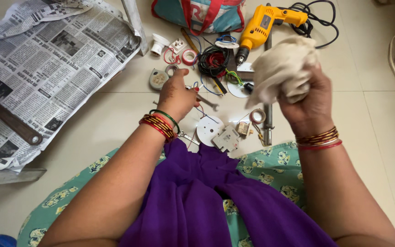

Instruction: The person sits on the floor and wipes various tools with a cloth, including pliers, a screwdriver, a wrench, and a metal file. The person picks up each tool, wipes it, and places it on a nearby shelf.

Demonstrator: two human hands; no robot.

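A drape of smooth purple fabric (pixel 206 201) lies nearest, falling over a green floral-print garment (pixel 275 169) across the person's lap. Both forearms reach forward from here, each wrist ringed with thin red and gold bangles. The right hand (pixel 309 103) is raised and closed in a fist around a crumpled, soft off-white cloth (pixel 282 68), which bunches up and out above the knuckles. The left hand (pixel 177 93) is lower, knuckles up and fingers curled down onto the pale glossy tiled floor (pixel 371 132), touching a slim metal spanner (pixel 206 101) beside thin blue wire; whether it grips the tool cannot be told. Just in front of the lap lie a round white plastic disc (pixel 209 129) and a blocky grey-white electrical switch part (pixel 227 138). Farther out sit a coil of black and red wire (pixel 213 60), a small roll of red tape (pixel 189 56), a white bulb holder (pixel 159 44), and a chunky yellow power drill (pixel 264 27) with a black cord. A striped cloth bag (pixel 202 14) stands beyond them. To the left, wrinkled newspaper (pixel 46 68) is spread flat, with a long dark brown fan blade (pixel 5 114) lying across it.
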